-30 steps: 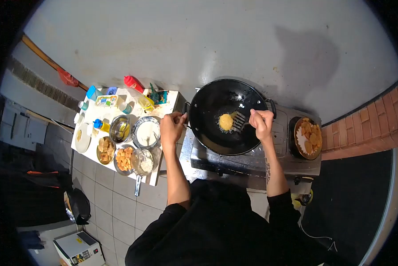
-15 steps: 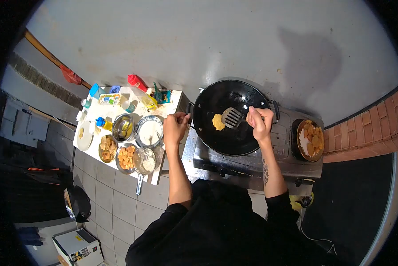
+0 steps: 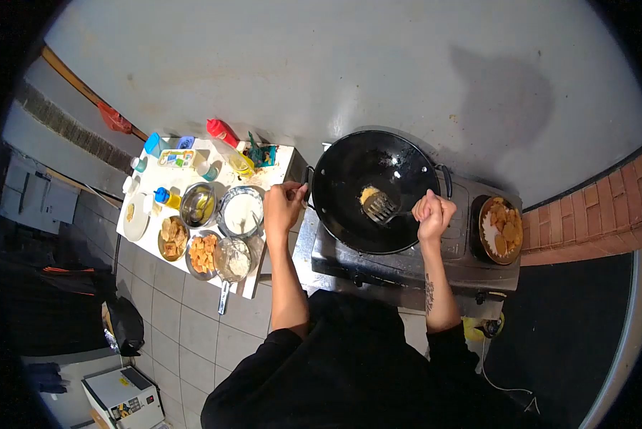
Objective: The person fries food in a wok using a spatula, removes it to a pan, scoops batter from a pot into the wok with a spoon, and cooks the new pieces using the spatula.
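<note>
Spatula now partly over yellow patty

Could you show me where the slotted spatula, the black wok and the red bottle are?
Slotted spatula [image 3: 379,209]: head view, on its slotted blade.
Black wok [image 3: 344,177]: head view, on its bare inner wall.
Red bottle [image 3: 222,131]: head view, on the middle of its body.

White table (crowded): bowls, plate, red bottle. Stove: black wok.
</note>
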